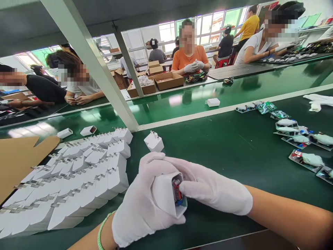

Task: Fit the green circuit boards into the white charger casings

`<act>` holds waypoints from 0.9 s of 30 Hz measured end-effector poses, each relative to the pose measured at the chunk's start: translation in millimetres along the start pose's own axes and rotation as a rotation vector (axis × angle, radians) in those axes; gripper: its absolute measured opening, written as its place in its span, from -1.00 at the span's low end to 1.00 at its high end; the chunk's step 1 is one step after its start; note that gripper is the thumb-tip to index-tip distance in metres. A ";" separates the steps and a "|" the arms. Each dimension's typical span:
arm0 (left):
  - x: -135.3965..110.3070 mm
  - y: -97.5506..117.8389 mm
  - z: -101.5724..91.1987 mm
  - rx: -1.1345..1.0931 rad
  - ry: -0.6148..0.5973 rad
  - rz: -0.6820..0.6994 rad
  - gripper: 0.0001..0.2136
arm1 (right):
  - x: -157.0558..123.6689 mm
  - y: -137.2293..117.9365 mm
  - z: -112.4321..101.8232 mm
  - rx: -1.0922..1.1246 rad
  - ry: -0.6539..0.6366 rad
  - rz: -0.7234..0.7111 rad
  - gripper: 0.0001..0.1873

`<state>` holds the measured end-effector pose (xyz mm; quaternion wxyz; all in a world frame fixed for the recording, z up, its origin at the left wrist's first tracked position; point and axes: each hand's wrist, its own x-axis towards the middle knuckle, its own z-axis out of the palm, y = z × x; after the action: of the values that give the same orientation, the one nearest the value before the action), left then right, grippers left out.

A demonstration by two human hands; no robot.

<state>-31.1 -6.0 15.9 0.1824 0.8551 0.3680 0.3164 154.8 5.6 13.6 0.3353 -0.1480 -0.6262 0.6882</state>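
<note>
A white plug charger housing point(163, 192) lies in the grip of my gloved left hand point(139, 205), its open end facing right. Inside that opening a circuit board point(177, 193) shows red, blue and dark parts. My gloved right hand point(210, 184) reaches over the housing's far side, its fingers wrapped toward my left hand. Its thumb presses at the board in the opening. The far side of the housing is hidden by both hands. Just beyond my hands, a pair of white chargers point(154, 141) with metal prongs stands on the green table point(205, 144).
Rows of white chargers point(91, 184) fill the left, beside cardboard point(20, 159). Several circuit boards point(307, 159) with white filler lie at right, near white gloves point(318, 100). A slanted post point(96, 66) rises ahead. One charger point(213, 102) lies on the green conveyor point(179, 104); co-workers sit beyond.
</note>
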 end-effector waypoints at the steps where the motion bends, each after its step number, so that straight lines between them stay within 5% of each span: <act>1: 1.2 1.0 0.8 0.047 0.033 0.050 -0.37 | 1.2 -0.6 0.2 0.036 -0.009 -0.013 -0.64; 5: 5.6 3.1 3.6 0.258 0.261 0.222 -0.50 | 1.3 -0.5 0.8 0.066 0.025 0.010 -0.73; 11: 3.6 5.7 6.3 0.323 0.257 0.385 -0.49 | -2.7 2.2 2.0 0.002 0.124 0.135 -0.71; 18: 1.6 4.5 3.6 0.223 0.256 0.179 -0.51 | 3.2 8.6 -3.5 0.199 0.052 0.008 -0.56; 22: -4.3 -11.3 -10.9 -0.007 0.227 0.091 -0.51 | 10.4 14.9 -19.6 0.127 0.190 -0.013 -0.32; 25: 18.4 -14.9 -35.5 0.114 0.215 0.166 -0.59 | 13.7 18.9 -31.4 -0.004 0.288 -0.067 -0.43; 27: 53.5 -13.0 -50.1 0.371 0.092 0.165 -0.68 | 13.8 19.7 -35.4 -0.147 0.301 -0.097 -0.48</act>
<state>-43.4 46.4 67.3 -0.0215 0.8859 0.3567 0.2958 161.3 41.7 -8.4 0.4461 -0.2431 -0.6241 0.5936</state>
